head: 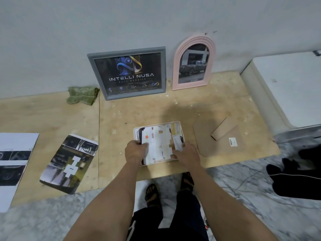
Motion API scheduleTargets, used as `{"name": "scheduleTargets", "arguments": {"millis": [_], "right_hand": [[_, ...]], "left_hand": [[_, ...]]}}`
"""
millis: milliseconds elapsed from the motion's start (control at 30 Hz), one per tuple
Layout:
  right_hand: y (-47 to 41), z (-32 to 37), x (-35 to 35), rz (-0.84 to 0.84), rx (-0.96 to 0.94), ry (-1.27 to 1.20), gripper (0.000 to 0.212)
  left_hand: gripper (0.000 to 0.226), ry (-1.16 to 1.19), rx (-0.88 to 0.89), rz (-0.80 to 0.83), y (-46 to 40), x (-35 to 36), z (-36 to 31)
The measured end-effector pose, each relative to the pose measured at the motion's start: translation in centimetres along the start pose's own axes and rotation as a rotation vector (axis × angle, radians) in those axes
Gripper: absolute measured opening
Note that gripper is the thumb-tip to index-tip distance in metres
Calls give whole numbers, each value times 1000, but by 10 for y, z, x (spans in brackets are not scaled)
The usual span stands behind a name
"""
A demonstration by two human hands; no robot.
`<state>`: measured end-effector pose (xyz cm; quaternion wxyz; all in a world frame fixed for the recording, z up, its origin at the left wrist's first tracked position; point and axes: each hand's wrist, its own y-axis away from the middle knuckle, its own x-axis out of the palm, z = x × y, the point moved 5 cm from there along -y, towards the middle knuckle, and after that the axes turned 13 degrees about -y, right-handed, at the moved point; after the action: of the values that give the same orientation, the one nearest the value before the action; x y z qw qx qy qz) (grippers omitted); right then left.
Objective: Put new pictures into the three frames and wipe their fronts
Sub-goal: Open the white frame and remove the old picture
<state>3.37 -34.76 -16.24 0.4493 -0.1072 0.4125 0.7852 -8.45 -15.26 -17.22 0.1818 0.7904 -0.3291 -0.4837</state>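
Note:
A white frame (137,130) lies flat on the wooden board (121,119) with a printed picture (157,141) inside it. My left hand (134,151) grips the picture's left edge. My right hand (186,153) holds its right edge with curled fingers. A grey frame (127,51) with a dark poster leans on the wall. To its right a pink arched frame (194,40) holding a truck photo leans there too. A green cloth (82,94) lies crumpled by the wall at the left. A brown backing board (220,140) with its stand lies right of the white frame.
A loose arch-cut print (69,164) lies on the board at the left, and a white sheet with dark photos (13,164) at the far left. A white appliance (286,87) stands at the right. Dark shoes (295,178) sit on the marble floor. My sandalled feet are below.

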Motion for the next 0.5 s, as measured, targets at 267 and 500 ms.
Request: {"name": "scheduleTargets", "arguments": {"millis": [267, 500], "right_hand": [[-3, -1, -9, 47, 25, -97, 31], [-9, 9, -29, 159, 33, -326, 21]], "left_hand": [[27, 250, 52, 4, 3, -2, 8], [6, 517, 41, 219, 12, -22, 19]]}}
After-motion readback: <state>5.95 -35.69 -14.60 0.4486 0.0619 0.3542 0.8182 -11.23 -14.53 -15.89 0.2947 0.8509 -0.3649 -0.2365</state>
